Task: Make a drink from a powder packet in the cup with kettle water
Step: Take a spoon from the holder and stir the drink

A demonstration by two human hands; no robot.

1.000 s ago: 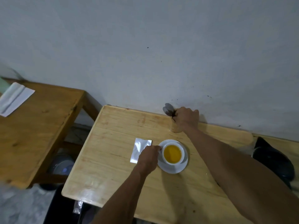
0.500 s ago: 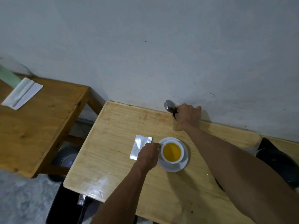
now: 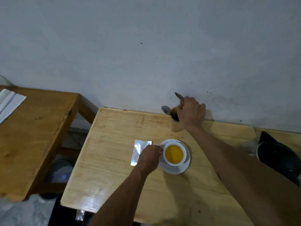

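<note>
A white cup (image 3: 174, 153) full of orange-yellow liquid stands on a white saucer (image 3: 184, 167) in the middle of the light wooden table (image 3: 114, 168). My left hand (image 3: 149, 158) is closed on the cup's handle at its left side. A silver powder packet (image 3: 138, 150) lies flat just left of that hand. At the table's back edge, against the wall, stands a wooden utensil holder (image 3: 176, 124). My right hand (image 3: 191, 111) is over it, gripping a metal spoon (image 3: 179, 96) raised above the holder. Another spoon (image 3: 166, 109) leans out of the holder.
A black kettle (image 3: 276, 155) sits at the table's right edge beyond my right forearm. A darker wooden table (image 3: 32, 128) stands to the left with white folded paper (image 3: 9, 101) on it. A round grey object (image 3: 60, 170) lies on the floor between the tables.
My right hand has lifted one spoon partly out of the holder; earlier it only rested on the holder. The left hand stays on the cup handle.
</note>
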